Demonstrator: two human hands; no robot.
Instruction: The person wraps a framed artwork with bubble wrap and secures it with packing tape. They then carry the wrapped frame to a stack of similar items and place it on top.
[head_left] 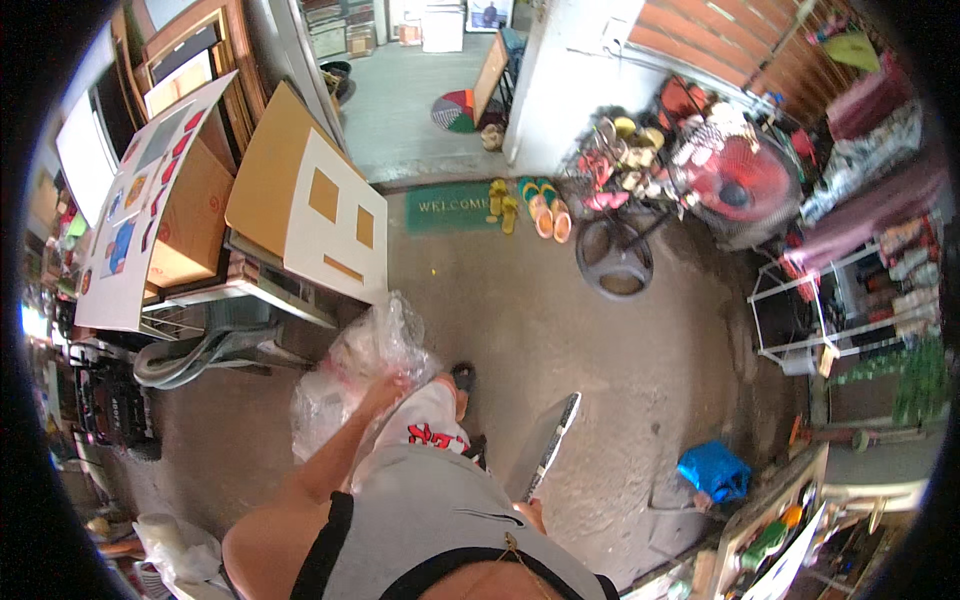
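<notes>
A crumpled clear plastic bag (340,375) hangs beside my left leg, some pinkish stuff showing through it. My left hand (392,390) is closed on the bag, its fingers slightly blurred and partly covered by plastic. On my right, a thin flat panel (549,452) stands tilted, seen almost edge-on, with a grey face and a black-and-white patterned edge like a picture frame's. Its lower end is in my right hand (532,512), whose fingers are partly hidden behind my shirt.
White and tan boards (335,215) lean on a table at left, near a grey folded chair (210,350). Ahead, a green doormat (445,207) and sandals (545,210) lie before a doorway. To the right are a red fan (735,185), its round base (614,260) and a blue bag (714,470).
</notes>
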